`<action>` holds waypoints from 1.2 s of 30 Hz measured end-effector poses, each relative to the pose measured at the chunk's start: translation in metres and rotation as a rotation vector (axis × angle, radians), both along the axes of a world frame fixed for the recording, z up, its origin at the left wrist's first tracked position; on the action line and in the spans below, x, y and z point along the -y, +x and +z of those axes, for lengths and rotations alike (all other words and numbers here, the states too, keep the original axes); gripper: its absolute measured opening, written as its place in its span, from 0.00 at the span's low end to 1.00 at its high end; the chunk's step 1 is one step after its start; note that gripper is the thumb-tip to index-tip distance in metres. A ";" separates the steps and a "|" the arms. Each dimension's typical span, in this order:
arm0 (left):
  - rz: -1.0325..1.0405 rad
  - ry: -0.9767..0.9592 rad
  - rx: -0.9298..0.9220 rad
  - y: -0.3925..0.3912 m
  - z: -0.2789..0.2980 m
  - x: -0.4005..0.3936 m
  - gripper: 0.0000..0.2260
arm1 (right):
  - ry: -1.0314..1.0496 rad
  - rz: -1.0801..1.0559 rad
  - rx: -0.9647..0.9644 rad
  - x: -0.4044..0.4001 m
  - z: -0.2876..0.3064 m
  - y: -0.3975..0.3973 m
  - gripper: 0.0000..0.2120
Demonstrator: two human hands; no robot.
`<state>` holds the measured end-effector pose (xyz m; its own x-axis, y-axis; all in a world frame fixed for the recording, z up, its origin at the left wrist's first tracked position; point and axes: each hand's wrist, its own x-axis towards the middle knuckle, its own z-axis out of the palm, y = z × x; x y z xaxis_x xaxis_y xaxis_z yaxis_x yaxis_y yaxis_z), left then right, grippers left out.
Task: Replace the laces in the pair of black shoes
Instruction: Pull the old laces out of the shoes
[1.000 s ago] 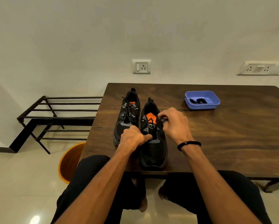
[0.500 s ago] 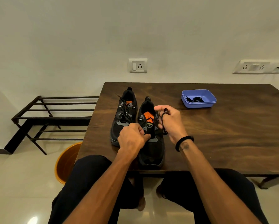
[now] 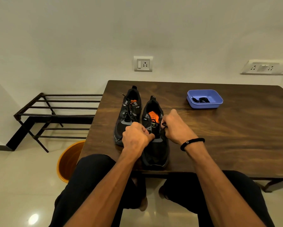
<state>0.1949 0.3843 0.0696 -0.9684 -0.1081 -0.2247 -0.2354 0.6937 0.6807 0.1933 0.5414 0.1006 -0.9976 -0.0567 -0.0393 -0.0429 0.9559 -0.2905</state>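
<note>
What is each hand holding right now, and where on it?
The right hand pinches the black lace at the near shoe's right eyelets. The left hand grips that shoe's left side at midfoot.

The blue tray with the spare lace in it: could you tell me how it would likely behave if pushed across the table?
The blue tray looks like thin plastic, so probably light. Low and flat-bottomed, it should slide on the table rather than tip. The lace inside adds little weight.
</note>
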 end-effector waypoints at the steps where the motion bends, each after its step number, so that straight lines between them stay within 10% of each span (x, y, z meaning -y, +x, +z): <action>1: -0.001 0.001 0.000 0.000 0.000 0.001 0.08 | -0.027 0.001 0.024 -0.002 0.003 0.002 0.05; 5: 0.007 -0.007 -0.005 0.001 0.001 -0.001 0.08 | -0.014 -0.010 0.248 -0.006 0.008 0.011 0.15; 10: 0.013 0.006 -0.001 0.001 0.002 -0.001 0.08 | -0.125 -0.154 0.015 -0.016 0.006 0.005 0.15; 18: 0.007 0.006 0.009 0.000 0.000 0.000 0.08 | -1.273 -0.480 0.164 0.007 -0.001 0.003 0.09; 24: 0.006 0.016 0.010 0.000 -0.001 0.001 0.08 | -0.622 -0.359 -0.248 -0.012 0.001 0.001 0.15; 30: 0.010 -0.012 -0.005 0.001 -0.001 -0.001 0.07 | -0.108 0.048 0.105 -0.009 -0.007 0.008 0.16; 36: 0.011 -0.029 -0.012 0.002 0.000 -0.002 0.09 | -0.047 0.044 0.092 -0.006 -0.011 0.006 0.11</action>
